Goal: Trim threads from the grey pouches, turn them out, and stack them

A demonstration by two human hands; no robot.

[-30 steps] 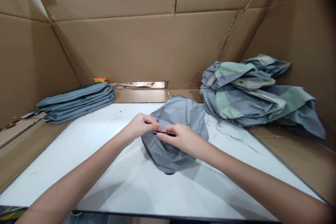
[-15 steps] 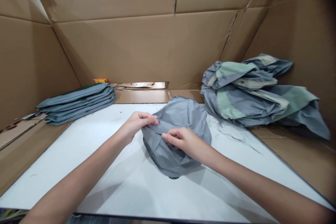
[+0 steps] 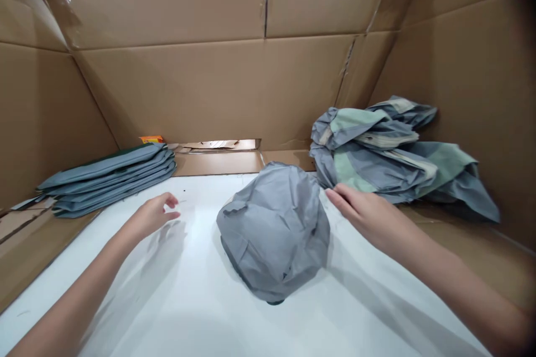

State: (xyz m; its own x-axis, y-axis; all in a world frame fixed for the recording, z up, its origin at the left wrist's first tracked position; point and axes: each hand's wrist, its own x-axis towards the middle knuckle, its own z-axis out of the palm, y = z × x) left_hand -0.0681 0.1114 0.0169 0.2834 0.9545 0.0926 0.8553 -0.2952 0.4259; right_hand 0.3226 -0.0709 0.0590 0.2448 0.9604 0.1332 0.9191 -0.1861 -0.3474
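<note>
A crumpled grey fabric piece point(image 3: 276, 228), puffed up like a bag turned in on itself, lies in the middle of the white table; a dark edge shows along its lower left. My left hand point(image 3: 157, 215) hovers over the table to its left, fingers apart and holding nothing. On the other side, my right hand point(image 3: 362, 209) is raised between the fabric piece and the pile at the right. Its thumb and fingers are pinched together; whatever is in them, if anything, cannot be made out. Neither hand appears to touch the grey fabric piece.
A heap of grey and pale green fabric pieces with zips point(image 3: 377, 162) lies at the back right. Several flat blue-grey fabric pieces point(image 3: 113, 178) are stacked at the back left, near a small orange packet point(image 3: 151, 139). Cardboard walls point(image 3: 188, 89) enclose the white table point(image 3: 201, 301).
Both hands have let go of the grey fabric piece and moved apart, the left one leftward and the right one rightward. The camera view has tilted up slightly.
</note>
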